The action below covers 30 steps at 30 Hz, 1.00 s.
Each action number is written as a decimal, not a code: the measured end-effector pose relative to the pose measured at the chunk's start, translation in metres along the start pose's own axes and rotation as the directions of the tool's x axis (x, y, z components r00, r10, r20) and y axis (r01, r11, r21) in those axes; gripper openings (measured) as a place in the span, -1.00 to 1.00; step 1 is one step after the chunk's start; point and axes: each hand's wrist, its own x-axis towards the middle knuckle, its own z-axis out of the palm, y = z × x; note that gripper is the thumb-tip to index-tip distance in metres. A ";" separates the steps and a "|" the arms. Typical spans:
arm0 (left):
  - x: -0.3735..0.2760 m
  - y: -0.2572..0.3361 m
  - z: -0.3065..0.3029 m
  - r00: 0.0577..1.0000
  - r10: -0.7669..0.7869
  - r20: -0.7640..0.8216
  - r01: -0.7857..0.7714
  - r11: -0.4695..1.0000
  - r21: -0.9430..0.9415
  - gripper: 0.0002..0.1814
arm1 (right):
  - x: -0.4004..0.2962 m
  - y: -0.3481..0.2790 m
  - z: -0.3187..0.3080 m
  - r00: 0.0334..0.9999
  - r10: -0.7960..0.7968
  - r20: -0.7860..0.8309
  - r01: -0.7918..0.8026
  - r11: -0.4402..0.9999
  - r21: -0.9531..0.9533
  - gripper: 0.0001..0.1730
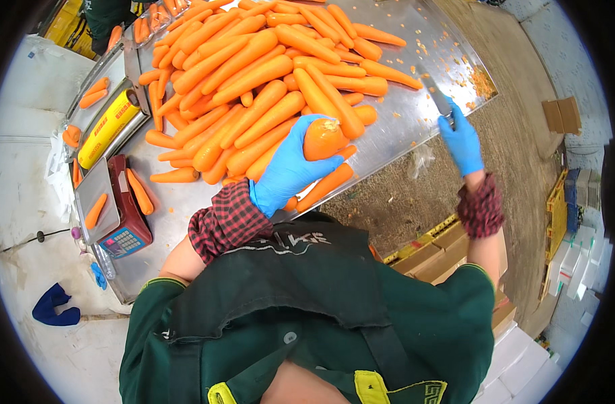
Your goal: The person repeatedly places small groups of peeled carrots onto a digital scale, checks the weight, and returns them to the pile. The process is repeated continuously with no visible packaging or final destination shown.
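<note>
My left hand [292, 161], in a blue glove, is closed around a carrot [321, 140], whose stem end faces up towards me. My right hand [459, 134], also gloved in blue, grips the handle of a knife [435, 93]. The knife's blade points away from me, over the right part of the stainless steel table [413, 121]. Beyond and beside my left hand lies a large heap of carrots [257, 73]. Orange scraps [482, 83] are scattered near the table's right corner.
On the left stand a digital scale [98, 202] with a carrot on its pan and a wrapping machine with a yellow film roll [108, 129]. Bagged carrots [153, 22] lie at the far left, near another person [105, 20]. Cardboard boxes [439, 252] stand below the table's edge, on my right.
</note>
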 end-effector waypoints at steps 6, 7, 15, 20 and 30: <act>0.006 0.007 0.016 0.998 0.024 0.053 -0.029 0.994 0.101 -0.41 | -0.094 -0.115 0.007 0.979 -0.187 0.074 0.136 0.887 0.442 -0.27; 0.007 0.008 0.017 0.997 0.039 0.063 -0.048 0.989 0.143 -0.43 | -0.098 -0.117 0.009 0.972 -0.229 0.049 0.183 0.873 0.451 -0.26; 0.010 0.006 0.030 0.989 0.054 0.138 -0.085 0.970 0.228 -0.39 | -0.119 -0.125 0.001 0.916 -0.397 0.055 0.384 0.909 0.162 -0.19; 0.012 0.006 0.036 0.981 0.058 0.184 -0.115 0.941 0.317 -0.40 | -0.130 -0.123 0.005 0.907 -0.422 -0.015 0.420 0.905 -0.063 -0.23; 0.008 0.018 0.062 0.897 0.180 0.403 -0.332 0.877 0.348 -0.42 | -0.173 -0.098 0.006 0.969 -0.201 -0.146 0.177 0.970 -0.165 -0.30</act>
